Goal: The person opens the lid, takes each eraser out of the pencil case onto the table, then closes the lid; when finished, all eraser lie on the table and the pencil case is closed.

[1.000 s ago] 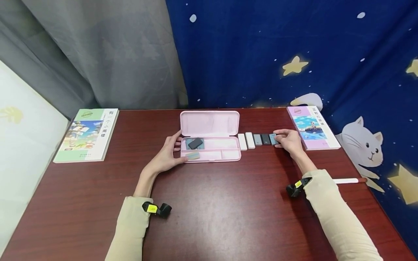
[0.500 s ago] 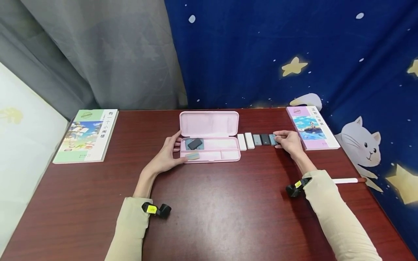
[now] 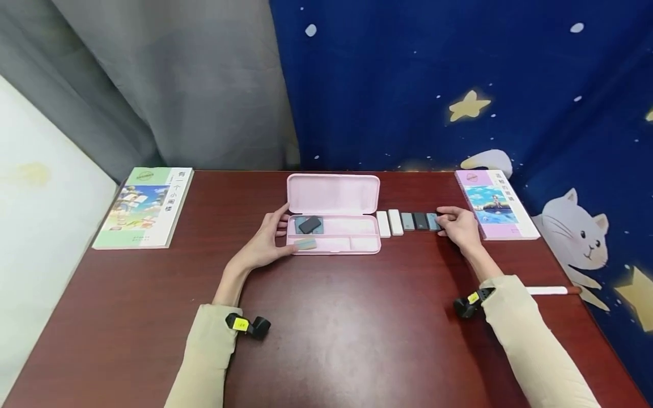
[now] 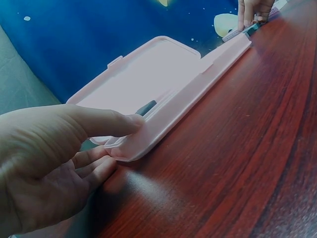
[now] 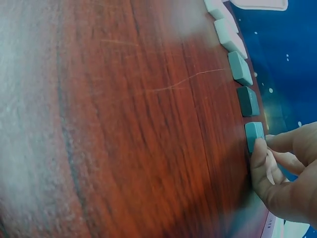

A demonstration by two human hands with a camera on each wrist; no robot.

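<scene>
Pinching rectangular block (image 5: 254,132), perhaps rubber

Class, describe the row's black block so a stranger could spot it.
On the table, find the open pink case. Right of it, five blocks form a row ending at the right hand. The black block is fourth along, the row's only black one, between blue-grey blocks.

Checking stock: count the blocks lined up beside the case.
5 visible: two white blocks nearest the case, then grey, black, blue-grey at the right hand, which may hide more.
</scene>
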